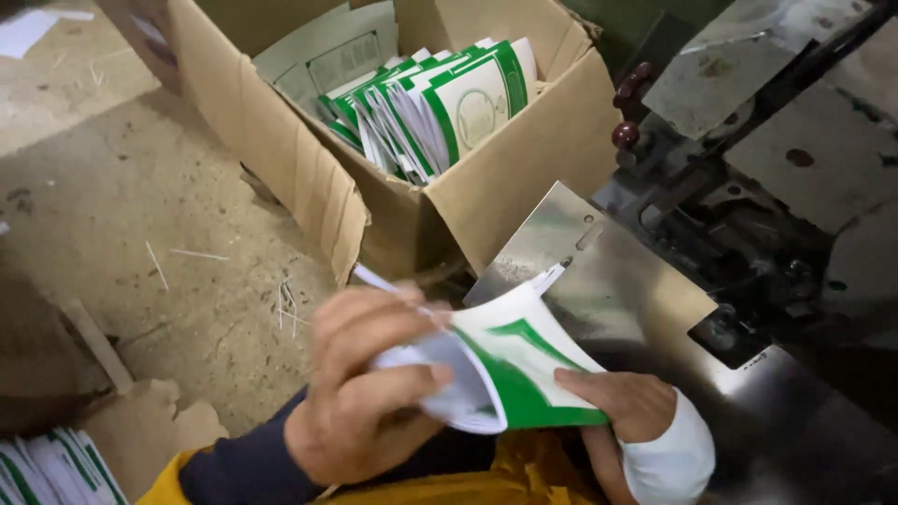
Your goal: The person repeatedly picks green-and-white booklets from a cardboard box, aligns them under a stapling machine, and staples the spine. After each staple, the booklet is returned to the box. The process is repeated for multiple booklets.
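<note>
My left hand (360, 383) grips a bent stack of green-and-white printed paper sheets (510, 360) from the left, fingers curled over its folded edge. My right hand (631, 411), with a white wrap around the wrist, pinches the same stack at its lower right corner. The stack lies partly over a shiny metal plate (608, 271) of a machine. Both hands are close to my body, above a yellow garment.
An open cardboard box (281, 140) behind the hands holds several more green-and-white sheets (440, 103) standing on edge. A dark machine (767, 187) with red knobs fills the right. Another pile of sheets (51, 468) lies at the lower left on a dusty concrete floor (140, 206).
</note>
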